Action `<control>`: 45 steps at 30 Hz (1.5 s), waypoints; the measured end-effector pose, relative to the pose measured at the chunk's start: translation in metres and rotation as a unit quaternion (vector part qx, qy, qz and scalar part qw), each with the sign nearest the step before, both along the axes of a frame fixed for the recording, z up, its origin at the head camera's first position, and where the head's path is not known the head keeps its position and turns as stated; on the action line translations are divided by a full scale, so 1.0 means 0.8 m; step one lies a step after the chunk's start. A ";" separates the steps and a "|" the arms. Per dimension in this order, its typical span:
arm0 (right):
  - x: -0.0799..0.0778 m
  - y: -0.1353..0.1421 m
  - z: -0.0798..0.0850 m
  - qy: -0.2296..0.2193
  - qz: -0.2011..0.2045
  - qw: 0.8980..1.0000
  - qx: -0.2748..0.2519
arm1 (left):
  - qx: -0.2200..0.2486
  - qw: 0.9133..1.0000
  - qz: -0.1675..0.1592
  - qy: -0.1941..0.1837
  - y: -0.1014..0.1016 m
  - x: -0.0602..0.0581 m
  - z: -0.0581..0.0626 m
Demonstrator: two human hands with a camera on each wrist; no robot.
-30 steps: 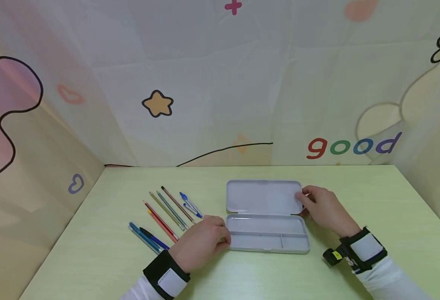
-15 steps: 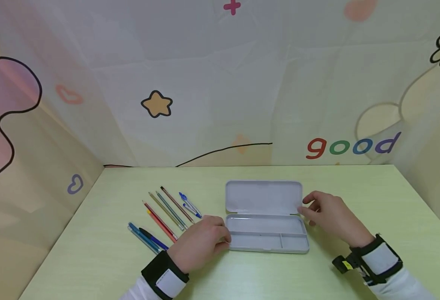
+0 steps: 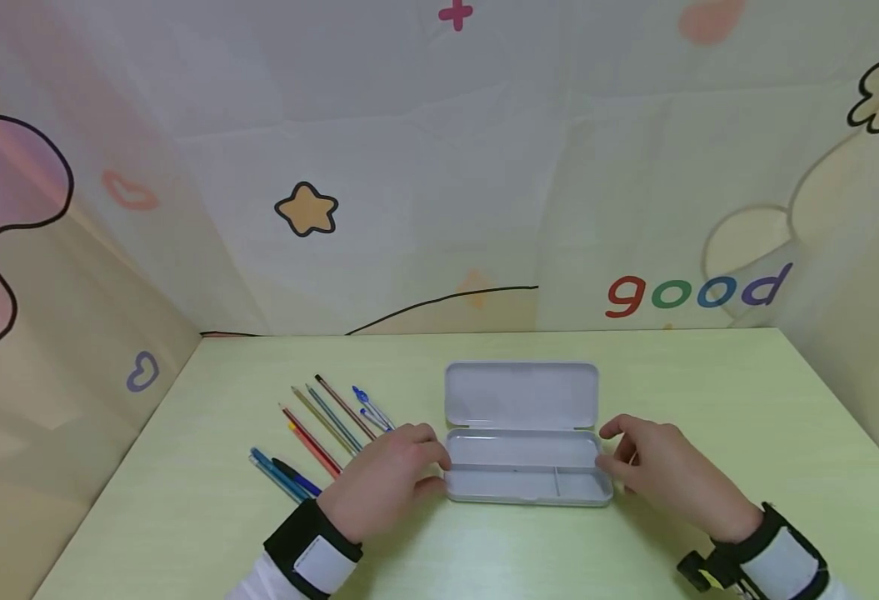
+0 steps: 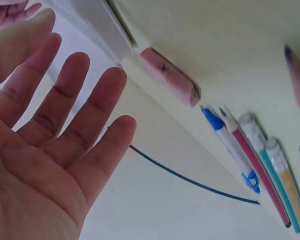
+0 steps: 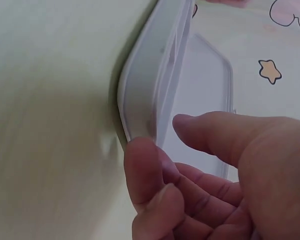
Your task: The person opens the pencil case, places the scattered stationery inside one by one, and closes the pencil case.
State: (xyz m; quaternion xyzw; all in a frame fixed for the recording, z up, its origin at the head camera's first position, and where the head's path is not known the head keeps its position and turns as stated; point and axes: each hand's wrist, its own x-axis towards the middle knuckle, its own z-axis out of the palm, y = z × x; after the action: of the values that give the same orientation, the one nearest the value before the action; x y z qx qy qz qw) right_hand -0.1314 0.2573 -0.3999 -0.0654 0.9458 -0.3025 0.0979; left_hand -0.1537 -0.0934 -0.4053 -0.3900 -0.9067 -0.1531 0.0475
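A pale grey pencil case (image 3: 510, 482) lies unfolded on the table, its lid (image 3: 521, 396) tipped back and its base split into compartments with nothing visible in them. At its left end is my left hand (image 3: 387, 479), fingers loosely extended; the left wrist view shows nothing in the palm. My right hand (image 3: 656, 462) is at the right end of the base, thumb and forefinger apart, fingertips close to the side wall (image 5: 140, 95). Whether they touch it I cannot tell. A pink eraser (image 4: 170, 76) lies beyond my left fingertips, hidden in the head view.
Left of my left hand, several pencils (image 3: 334, 419) lie side by side, with a blue-and-white pen (image 3: 372, 407) behind them. A teal pen (image 3: 277, 475) and a dark blue pen (image 3: 300, 478) lie nearer. A printed cloth wall (image 3: 424, 208) borders the table's back edge.
My right hand has come away from the lid and moved toward me, down to the right end of the base. My left hand stays by the left end. The lid remains tipped back.
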 end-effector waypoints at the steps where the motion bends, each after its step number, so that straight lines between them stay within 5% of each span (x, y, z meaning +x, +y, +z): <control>1: 0.002 -0.002 -0.001 -0.001 0.002 1.000 0.002 | -0.001 1.000 0.003 -0.001 -0.002 0.000 0.002; 9: 0.010 -0.010 -0.009 0.018 0.001 1.000 0.017 | 0.001 0.999 0.032 0.004 -0.030 0.005 0.016; 24: 0.010 -0.017 -0.012 0.032 0.011 0.999 0.023 | 0.015 0.991 0.129 0.020 -0.123 0.020 0.035; 45: 0.013 -0.011 -0.016 0.028 0.007 0.999 0.031 | -0.038 0.984 0.169 0.035 -0.211 0.021 0.001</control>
State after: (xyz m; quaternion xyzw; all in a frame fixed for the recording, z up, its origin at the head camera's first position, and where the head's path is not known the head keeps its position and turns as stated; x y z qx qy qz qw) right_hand -0.1210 0.2485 -0.4130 -0.0774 0.9567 -0.2704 0.0755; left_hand -0.1366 -0.2625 -0.4043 -0.2380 -0.9625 -0.0948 0.0894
